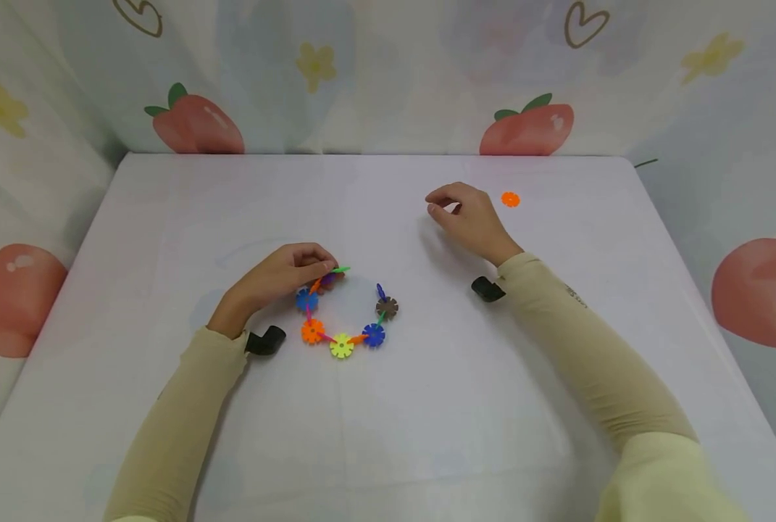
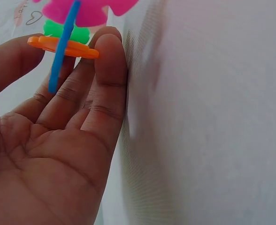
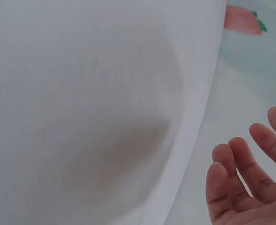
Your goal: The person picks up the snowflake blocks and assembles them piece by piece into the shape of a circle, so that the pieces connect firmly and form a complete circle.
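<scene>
A curved chain of slotted plastic discs lies on the table, open at its far side. Among its pieces are a yellow disc [image 1: 342, 346], an orange disc [image 1: 312, 331] and a brown disc [image 1: 387, 308]. My left hand [image 1: 282, 274] pinches the chain's left end, near a green disc [image 1: 340, 270]. In the left wrist view, thumb and fingers are around an orange disc [image 2: 74, 47], with a blue disc [image 2: 63, 51] crossing it and a pink disc [image 2: 88, 11] above. My right hand [image 1: 471, 220] hovers over the table with loosely bent fingers, holding nothing.
One loose orange disc [image 1: 510, 199] lies on the white-covered table [image 1: 479, 428], just right of the right hand. A black wrist camera [image 1: 266, 341] sits beside the left wrist, another [image 1: 488, 289] by the right. Printed cloth [image 1: 394, 80] hangs behind and at the sides.
</scene>
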The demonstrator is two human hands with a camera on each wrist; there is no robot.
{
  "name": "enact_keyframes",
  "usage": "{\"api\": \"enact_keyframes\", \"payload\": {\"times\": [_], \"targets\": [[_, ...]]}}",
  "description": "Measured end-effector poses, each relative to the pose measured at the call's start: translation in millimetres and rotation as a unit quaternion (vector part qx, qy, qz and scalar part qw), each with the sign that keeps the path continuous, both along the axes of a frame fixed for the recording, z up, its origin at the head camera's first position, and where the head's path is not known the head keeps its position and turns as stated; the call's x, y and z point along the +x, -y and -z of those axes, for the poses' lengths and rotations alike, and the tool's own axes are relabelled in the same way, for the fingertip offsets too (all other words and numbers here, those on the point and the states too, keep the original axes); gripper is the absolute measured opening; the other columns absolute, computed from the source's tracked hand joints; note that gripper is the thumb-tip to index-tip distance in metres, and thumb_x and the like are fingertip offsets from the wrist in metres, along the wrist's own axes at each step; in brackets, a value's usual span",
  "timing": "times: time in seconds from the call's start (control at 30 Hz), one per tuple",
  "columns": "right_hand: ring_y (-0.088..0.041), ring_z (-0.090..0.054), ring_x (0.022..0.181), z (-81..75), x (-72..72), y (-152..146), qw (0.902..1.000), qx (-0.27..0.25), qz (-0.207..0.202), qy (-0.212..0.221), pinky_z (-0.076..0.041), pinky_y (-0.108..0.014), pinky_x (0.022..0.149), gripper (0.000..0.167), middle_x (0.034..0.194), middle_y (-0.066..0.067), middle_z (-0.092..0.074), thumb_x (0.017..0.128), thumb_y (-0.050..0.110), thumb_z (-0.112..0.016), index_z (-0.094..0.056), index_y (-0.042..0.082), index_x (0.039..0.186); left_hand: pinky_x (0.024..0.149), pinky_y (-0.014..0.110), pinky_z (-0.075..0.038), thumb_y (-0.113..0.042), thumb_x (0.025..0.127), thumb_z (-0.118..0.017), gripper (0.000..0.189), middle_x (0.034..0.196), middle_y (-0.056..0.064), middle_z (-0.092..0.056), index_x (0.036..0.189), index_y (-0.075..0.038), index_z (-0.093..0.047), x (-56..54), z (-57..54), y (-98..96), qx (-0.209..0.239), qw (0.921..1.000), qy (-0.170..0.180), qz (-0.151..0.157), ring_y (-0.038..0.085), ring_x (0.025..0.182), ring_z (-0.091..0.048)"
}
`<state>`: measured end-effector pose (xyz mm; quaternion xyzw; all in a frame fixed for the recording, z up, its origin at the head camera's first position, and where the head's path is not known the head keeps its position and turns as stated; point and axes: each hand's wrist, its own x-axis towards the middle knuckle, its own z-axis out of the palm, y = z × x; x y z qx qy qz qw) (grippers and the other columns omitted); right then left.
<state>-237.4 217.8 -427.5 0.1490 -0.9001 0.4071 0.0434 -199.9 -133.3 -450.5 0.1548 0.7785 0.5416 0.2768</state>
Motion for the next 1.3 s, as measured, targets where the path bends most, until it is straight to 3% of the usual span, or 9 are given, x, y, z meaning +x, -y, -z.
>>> {"api": "enact_keyframes", "payload": {"times": [0.4, 0.7, 1.0, 1.3], "targets": [[-0.038, -0.052, 0.135, -2.0, -16.4, -48, 0.9965, 0.038, 0.058, 0.046, -0.039, -0.056, 0.114, 0.037, 0.141, -0.02, -0.062, 0.105, 0.016, -0.06, -0.068, -0.001, 0.137, 0.092, 0.036, -0.05, -0.027, 0.11, -0.065, 0.029, 0.107, 0.016, -0.071, 0.127, -0.004, -0.066, -0.6, -0.3, 0.5, 0.015, 0.9998, 0.016, 0.001, 0.031, 0.097, -0.063], [-0.045, -0.05, 0.128, -4.2, -25.2, -77, 0.9904, 0.076, 0.088, 0.075, -0.042, -0.056, 0.107, 0.041, 0.142, -0.028, -0.055, 0.104, -0.002, -0.05, -0.063, -0.004, 0.143, 0.092, 0.037, -0.05, -0.021, 0.109, -0.064, 0.024, 0.106, 0.015, -0.071, 0.125, -0.004, -0.065, -0.8, 1.4, 2.4, 0.009, 0.9998, 0.018, 0.002, 0.031, 0.098, -0.063], [-0.049, -0.054, 0.117, 4.0, -32.5, -109, 0.9859, 0.096, 0.099, 0.095, -0.044, -0.052, 0.099, 0.05, 0.133, -0.034, -0.053, 0.096, 0.0, -0.046, -0.059, -0.01, 0.142, 0.091, 0.037, -0.051, -0.023, 0.109, -0.065, 0.024, 0.106, 0.015, -0.072, 0.126, -0.005, -0.065, 2.2, 0.4, 4.6, 0.013, 0.9998, 0.014, 0.001, 0.031, 0.099, -0.064], [-0.049, -0.043, 0.126, 10.9, -34.2, -118, 0.9742, 0.126, 0.129, 0.136, -0.044, -0.057, 0.102, 0.043, 0.132, -0.036, -0.05, 0.103, 0.004, -0.055, -0.056, -0.012, 0.142, 0.089, 0.039, -0.048, -0.028, 0.108, -0.068, 0.025, 0.103, 0.014, -0.071, 0.12, -0.006, -0.066, 3.6, -2.2, 3.3, 0.005, 0.9999, 0.009, -0.007, 0.031, 0.096, -0.062]]}}
